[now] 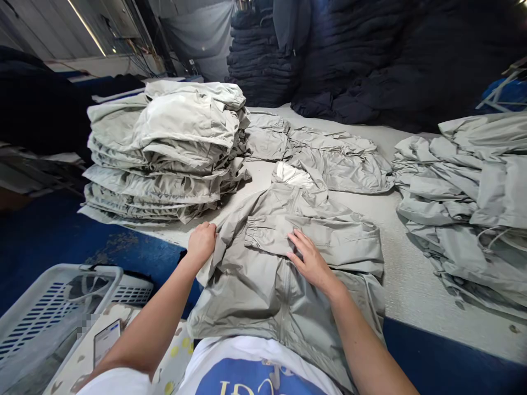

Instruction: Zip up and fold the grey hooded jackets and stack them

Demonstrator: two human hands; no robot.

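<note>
A light grey zip-front jacket [263,274] lies spread in front of me, its lower part reaching over the table's near edge to my shirt. One sleeve [349,244] is folded across its chest, with the gathered cuff towards the left. My left hand [201,242] is closed on the fabric at the jacket's left side; the fingertips are hidden. On the folded sleeve rests my right hand [309,260], fingers stretched out and holding nothing. The collar, with a white lining patch [293,175], points away from me.
A tall stack of grey garments [164,148] stands at left on the white table [428,291]. Another grey pile [473,203] is at right. More grey garments [341,162] lie behind the jacket. Dark stacked clothing [263,55] fills the back. A white basket [41,307] and phone [107,340] are lower left.
</note>
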